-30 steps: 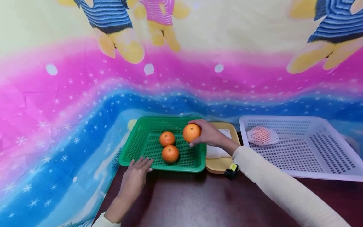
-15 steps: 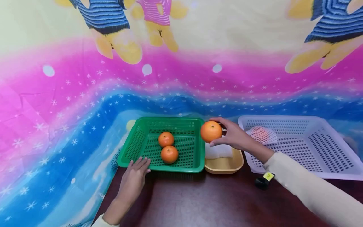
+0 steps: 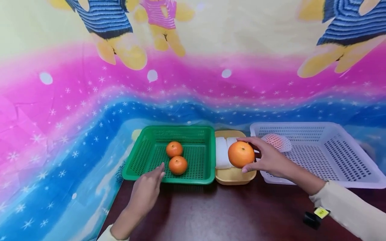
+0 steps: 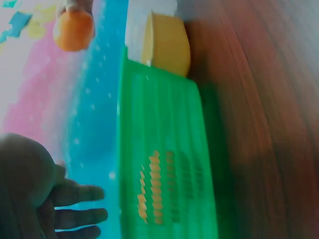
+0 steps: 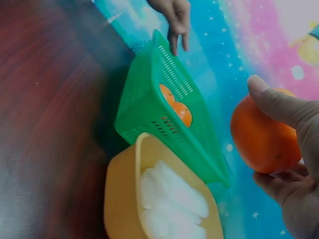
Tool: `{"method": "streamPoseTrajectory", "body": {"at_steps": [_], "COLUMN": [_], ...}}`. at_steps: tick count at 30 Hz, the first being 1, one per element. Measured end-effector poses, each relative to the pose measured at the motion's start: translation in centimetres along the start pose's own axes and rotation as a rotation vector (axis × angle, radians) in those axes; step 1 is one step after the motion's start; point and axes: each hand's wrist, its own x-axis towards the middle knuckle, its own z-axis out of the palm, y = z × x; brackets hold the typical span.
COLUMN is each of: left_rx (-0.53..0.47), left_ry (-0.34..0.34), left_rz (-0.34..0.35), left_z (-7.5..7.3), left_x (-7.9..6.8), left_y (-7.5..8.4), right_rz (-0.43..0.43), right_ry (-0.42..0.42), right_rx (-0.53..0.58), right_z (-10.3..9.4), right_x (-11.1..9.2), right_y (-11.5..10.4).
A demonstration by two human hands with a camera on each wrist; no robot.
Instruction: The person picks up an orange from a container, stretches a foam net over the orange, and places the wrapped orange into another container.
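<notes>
1. The smooth, round, bright-orange fruit (image 3: pixel 241 154) sits between the thumb and fingers of the right hand (image 3: pixel 266 157). The thumb lies along the near side of the fruit and the fingers reach round its far side, so the grip is full.
2. In the head view, the held fruit overlaps the shallow, tan, rounded-corner tray (image 3: pixel 235 180); the right wrist view shows it raised, apart from the containers.
3. The right forearm, in a cream sleeve (image 3: pixel 343 206), comes in from the lower right.
4. The left hand (image 3: pixel 146 190) holds nothing; its fingers stretch forward, nearly straight, at the near left rim of the green, perforated plastic basket (image 3: pixel 169 181). I cannot tell whether they touch it.
5. Inside the green basket lie two more round orange fruits, the rear fruit (image 3: pixel 174 149) and the front fruit (image 3: pixel 178 165), close together.
6. The tan tray stands just beside the green basket and holds white, ribbed mesh sleeves (image 3: pixel 222 152).
7. To the right, the pale-lavender, perforated plastic basket (image 3: pixel 346 184) holds a reddish-orange round item in white netting (image 3: pixel 275 142) near its left wall, partly behind the right hand.
8. All three containers stand on the dark reddish-brown table (image 3: pixel 211 214).
</notes>
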Motion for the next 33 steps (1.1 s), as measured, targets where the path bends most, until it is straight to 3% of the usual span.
{"method": "streamPoseTrajectory", "body": {"at_steps": [7, 12, 15, 19, 25, 29, 33], "left_rx": [-0.138, -0.41, -0.581, -0.704, -0.769, -0.718, -0.676], "left_ry": [-0.111, -0.208, -0.274, -0.349, -0.353, -0.33, -0.333], "left_rz": [0.044, -0.015, -0.017, 0.002, 0.055, 0.118, 0.122], "left_z": [0.5, 1.5, 2.6, 3.9, 5.0, 5.5, 5.8], "left_x": [1.6, 2.4, 2.9, 3.4, 4.3, 4.4, 4.2], "left_y": [4.9, 8.9, 11.2, 13.8, 16.3, 16.8, 16.6], "right_rz": [-0.019, -0.063, -0.081, -0.079, -0.103, -0.12, -0.108], "right_ry": [0.036, 0.053, 0.054, 0.036, 0.034, 0.042, 0.029], "right_rx": [-0.01, -0.003, 0.03, 0.07, 0.106, 0.095, 0.13], "right_z": [0.0, 0.6, 1.1, 2.1, 3.5, 4.2, 4.7], "right_x": [-2.9, -4.7, -5.6, -6.4, -7.2, -7.5, -7.6], "right_y": [0.3, 0.8, 0.9, 0.7, 0.4, 0.4, 0.7]}}
